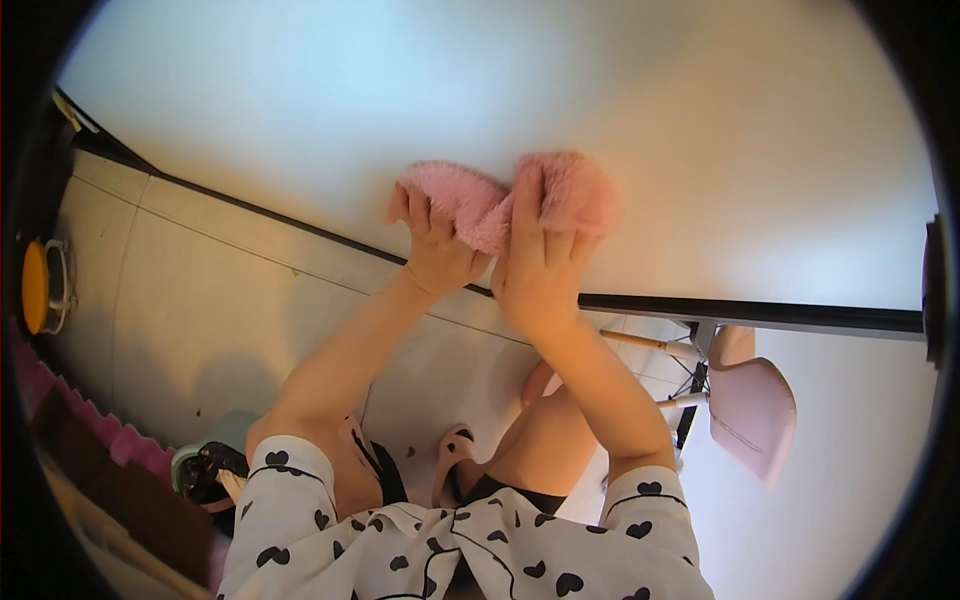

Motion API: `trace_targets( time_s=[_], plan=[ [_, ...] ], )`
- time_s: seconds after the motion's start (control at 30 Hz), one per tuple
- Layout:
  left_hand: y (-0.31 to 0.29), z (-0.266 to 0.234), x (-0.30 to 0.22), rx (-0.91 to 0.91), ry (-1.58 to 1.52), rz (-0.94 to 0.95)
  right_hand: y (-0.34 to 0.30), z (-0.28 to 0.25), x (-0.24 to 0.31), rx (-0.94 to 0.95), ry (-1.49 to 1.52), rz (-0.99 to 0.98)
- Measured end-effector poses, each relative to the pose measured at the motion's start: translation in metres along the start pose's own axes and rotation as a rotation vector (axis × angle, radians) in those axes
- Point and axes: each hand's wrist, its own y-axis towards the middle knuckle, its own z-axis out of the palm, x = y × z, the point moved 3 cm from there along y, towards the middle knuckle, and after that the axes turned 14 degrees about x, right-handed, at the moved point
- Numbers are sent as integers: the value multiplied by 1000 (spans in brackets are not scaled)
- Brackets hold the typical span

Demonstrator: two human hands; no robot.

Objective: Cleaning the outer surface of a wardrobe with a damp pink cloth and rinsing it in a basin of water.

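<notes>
A pink fluffy cloth [450, 192], bunched in the middle, lies on the white tabletop [740, 190] close to its dark front edge. My left hand [437, 250] grips the cloth's left part, its fingers bent into the pile. On the right part rests my right hand [545, 270], fingers reaching over the cloth and holding it against the surface. The two hands are side by side, almost touching. Some fingertips are sunk in the pile and hidden.
A pink chair [750, 410] with wooden legs stands below the table's right side. At the far left is a round orange-topped item [36, 287] with a metal frame. A bin [205, 475] with a dark liner sits on the tiled floor [230, 300], lower left.
</notes>
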Motion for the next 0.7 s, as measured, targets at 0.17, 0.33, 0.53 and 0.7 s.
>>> trace_targets(
  time_s=[0.17,0.33,0.53,0.7],
  plan=[
    [65,-38,-72,-347,103,182,-15,-20,-22,-46,-65,41],
    [28,-8,-65,-211,151,369,-99,40,-41,-82,-6,307],
    [-58,48,-9,404,160,415,-200,147,-27,129,86,375],
    [-81,56,1,535,267,417,-216,152,-20,319,57,418]
  ],
)
